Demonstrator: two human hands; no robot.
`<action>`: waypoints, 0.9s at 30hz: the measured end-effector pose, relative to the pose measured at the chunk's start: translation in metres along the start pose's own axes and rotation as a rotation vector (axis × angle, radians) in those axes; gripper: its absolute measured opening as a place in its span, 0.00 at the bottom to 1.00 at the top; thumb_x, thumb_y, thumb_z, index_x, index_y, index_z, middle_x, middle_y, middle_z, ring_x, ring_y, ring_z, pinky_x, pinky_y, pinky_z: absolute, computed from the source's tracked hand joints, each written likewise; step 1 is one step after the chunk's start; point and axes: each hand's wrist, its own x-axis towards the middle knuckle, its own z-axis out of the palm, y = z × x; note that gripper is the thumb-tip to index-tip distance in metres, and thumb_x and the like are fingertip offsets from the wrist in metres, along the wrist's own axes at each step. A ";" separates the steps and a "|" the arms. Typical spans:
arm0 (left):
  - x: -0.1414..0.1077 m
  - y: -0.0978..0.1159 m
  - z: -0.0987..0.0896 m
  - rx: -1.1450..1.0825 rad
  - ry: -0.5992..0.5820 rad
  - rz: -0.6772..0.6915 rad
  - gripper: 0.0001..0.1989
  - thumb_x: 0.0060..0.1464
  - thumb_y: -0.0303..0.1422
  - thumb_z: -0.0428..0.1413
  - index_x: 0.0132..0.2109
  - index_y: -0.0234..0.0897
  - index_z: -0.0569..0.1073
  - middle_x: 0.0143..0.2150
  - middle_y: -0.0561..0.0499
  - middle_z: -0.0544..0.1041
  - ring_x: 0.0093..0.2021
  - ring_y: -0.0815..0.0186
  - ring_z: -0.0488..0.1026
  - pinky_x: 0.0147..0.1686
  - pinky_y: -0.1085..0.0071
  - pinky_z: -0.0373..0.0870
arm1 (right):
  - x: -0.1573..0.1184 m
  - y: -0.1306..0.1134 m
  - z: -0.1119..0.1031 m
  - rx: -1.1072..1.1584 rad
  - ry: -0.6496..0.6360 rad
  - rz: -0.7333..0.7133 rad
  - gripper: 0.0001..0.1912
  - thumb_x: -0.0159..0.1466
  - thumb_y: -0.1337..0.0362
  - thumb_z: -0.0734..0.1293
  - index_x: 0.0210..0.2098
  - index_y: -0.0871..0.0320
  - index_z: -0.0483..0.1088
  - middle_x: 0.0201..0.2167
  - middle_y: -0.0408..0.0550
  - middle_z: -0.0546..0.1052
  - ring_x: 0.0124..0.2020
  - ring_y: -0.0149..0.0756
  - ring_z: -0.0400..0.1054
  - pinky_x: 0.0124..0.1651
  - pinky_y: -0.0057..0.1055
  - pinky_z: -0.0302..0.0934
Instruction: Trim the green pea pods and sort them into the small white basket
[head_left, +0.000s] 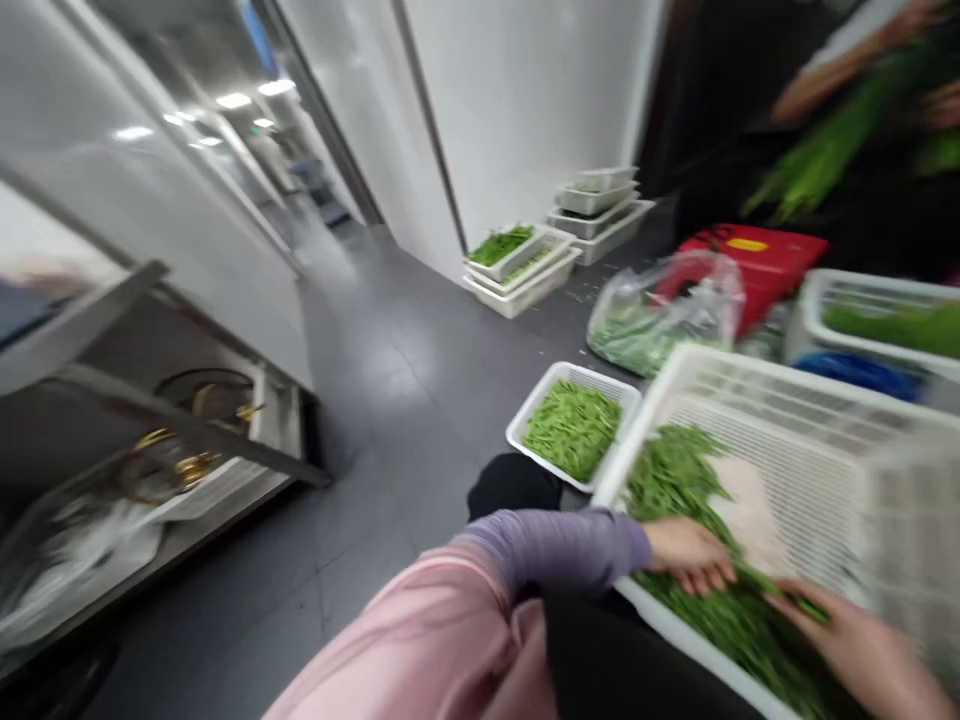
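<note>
Over the greens [671, 485] in the crate [636, 435], the right hand [862, 635] pinches a sprig [812, 610] between its fingers; the left hand's [690, 550] fingers curl nearby, hold unclear through blur. Picking stems seems in hand; the next move calls for steadiness.

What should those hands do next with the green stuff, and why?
Perhaps snap the green stalk: the right hand pinches it and the left hand is right beside it, though blur hides its grip. Short green pieces fill the small basket, while longer leafy greens lie in the big basket.
</note>
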 end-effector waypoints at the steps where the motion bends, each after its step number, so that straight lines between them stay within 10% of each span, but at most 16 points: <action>1: -0.009 0.003 -0.003 -0.032 0.010 0.058 0.05 0.48 0.27 0.47 0.27 0.33 0.66 0.19 0.56 0.66 0.14 0.76 0.63 0.15 0.79 0.60 | 0.001 -0.012 -0.004 0.003 -0.007 0.027 0.15 0.49 0.48 0.59 0.22 0.49 0.72 0.25 0.47 0.77 0.26 0.44 0.71 0.27 0.34 0.63; 10: -0.023 0.007 -0.026 -0.154 -0.131 0.344 0.04 0.51 0.26 0.46 0.29 0.33 0.63 0.18 0.58 0.61 0.14 0.78 0.58 0.13 0.81 0.47 | 0.014 -0.072 -0.030 0.178 -0.022 0.041 0.08 0.52 0.59 0.65 0.27 0.57 0.72 0.28 0.45 0.75 0.32 0.36 0.68 0.36 0.30 0.58; 19: -0.023 0.002 -0.024 -0.153 0.042 0.353 0.07 0.46 0.30 0.47 0.23 0.35 0.58 0.15 0.60 0.55 0.11 0.79 0.50 0.10 0.79 0.40 | -0.007 -0.101 0.001 0.934 0.042 0.509 0.13 0.48 0.57 0.68 0.28 0.56 0.63 0.12 0.33 0.57 0.12 0.24 0.46 0.15 0.24 0.42; 23: -0.021 0.000 -0.022 -0.249 -0.049 0.375 0.06 0.44 0.32 0.46 0.24 0.36 0.57 0.16 0.59 0.55 0.12 0.77 0.51 0.11 0.79 0.43 | -0.013 -0.114 0.012 1.040 -0.033 0.489 0.14 0.49 0.57 0.69 0.28 0.56 0.62 0.12 0.33 0.58 0.11 0.21 0.44 0.13 0.22 0.38; 27: -0.014 -0.005 -0.022 0.033 0.119 0.355 0.06 0.44 0.32 0.45 0.24 0.35 0.60 0.17 0.58 0.58 0.14 0.75 0.55 0.14 0.77 0.51 | -0.001 -0.116 0.006 1.158 0.190 0.512 0.15 0.48 0.57 0.70 0.28 0.56 0.61 0.12 0.32 0.57 0.10 0.20 0.45 0.12 0.21 0.39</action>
